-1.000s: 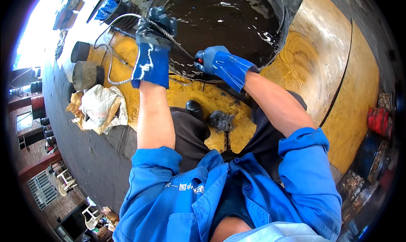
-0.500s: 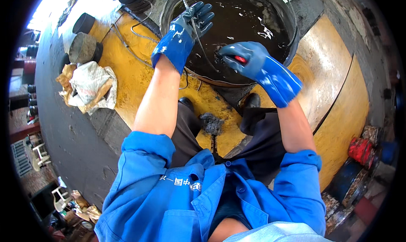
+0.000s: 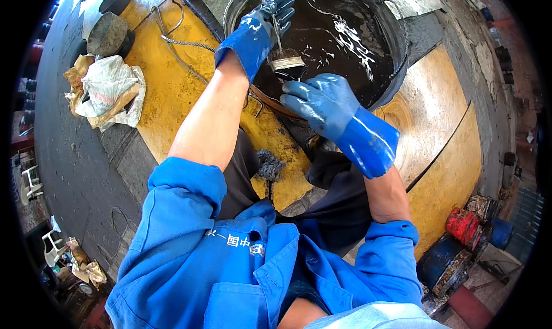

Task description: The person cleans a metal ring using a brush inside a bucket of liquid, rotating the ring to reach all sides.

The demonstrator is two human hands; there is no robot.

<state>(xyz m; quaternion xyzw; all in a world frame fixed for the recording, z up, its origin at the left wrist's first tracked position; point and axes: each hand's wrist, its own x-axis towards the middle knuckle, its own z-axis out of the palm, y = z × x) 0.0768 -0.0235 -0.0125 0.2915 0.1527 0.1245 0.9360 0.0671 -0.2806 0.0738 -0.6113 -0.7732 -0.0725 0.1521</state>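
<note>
My left hand (image 3: 275,19), in a blue rubber glove, is palm up above the near left rim of a large round tub (image 3: 397,79). A steel wire rope (image 3: 278,38) passes across its palm, the fingers loosely curled beside it. Dark, oily-looking liquid (image 3: 328,47) fills the tub. My right hand (image 3: 325,102), gloved alike, is closed over the near rim. From its fingers a brush (image 3: 287,64) with a pale band and dark shiny part points up toward the rope below my left hand. Its handle is hidden in the glove.
Looped wire rope (image 3: 192,43) lies on the yellow floor plate (image 3: 149,53) left of the tub. Farther left are a crumpled white sack (image 3: 109,90) and a grey bucket (image 3: 107,34). A dark clump (image 3: 270,165) sits between my legs. Red and blue drums (image 3: 463,225) stand at lower right.
My right hand has turned over and moved slightly left and down, so the brush now shows by the rope. My left hand has shifted slightly up. The view has shifted too.
</note>
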